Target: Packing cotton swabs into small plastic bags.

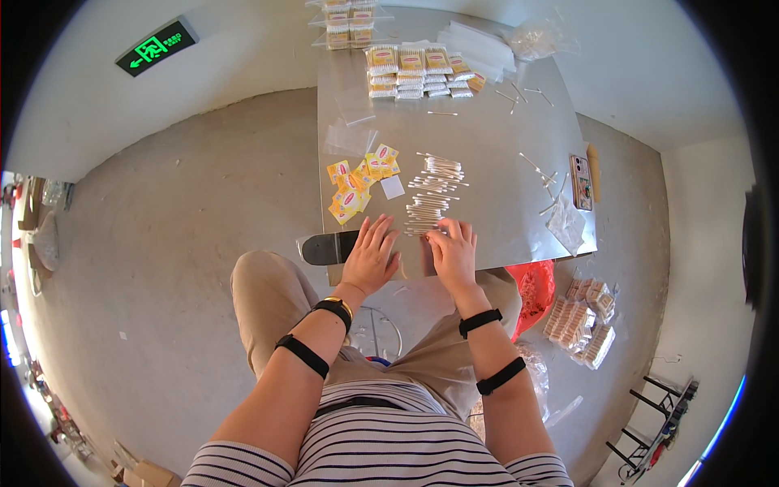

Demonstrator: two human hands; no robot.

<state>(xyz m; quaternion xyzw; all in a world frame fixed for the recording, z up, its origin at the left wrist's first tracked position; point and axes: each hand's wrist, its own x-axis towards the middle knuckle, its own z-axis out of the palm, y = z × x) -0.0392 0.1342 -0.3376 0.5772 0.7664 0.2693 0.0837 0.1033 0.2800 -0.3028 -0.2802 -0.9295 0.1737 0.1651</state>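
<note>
Loose cotton swabs [436, 195] lie side by side in a rough column on the metal table, their sticks pointing left and right. My right hand [454, 253] is at the near end of this column, with thumb and fingers closed on the tips of the nearest swabs; how many it grips is hidden. My left hand [371, 258] lies near the table's front edge with its fingers stretched out, beside a flat black round-ended piece [326, 248]. Yellow printed cards [349, 191] are spread left of the swabs, and a small white square [392, 187] lies between.
Packed swab bags [410, 69] are stacked at the table's back, near clear plastic bags [479, 50]. Stray swabs [540, 172] and a phone [582, 183] are along the right side. A red bag [533, 296] and more swab packs [580, 325] are below the table's right corner.
</note>
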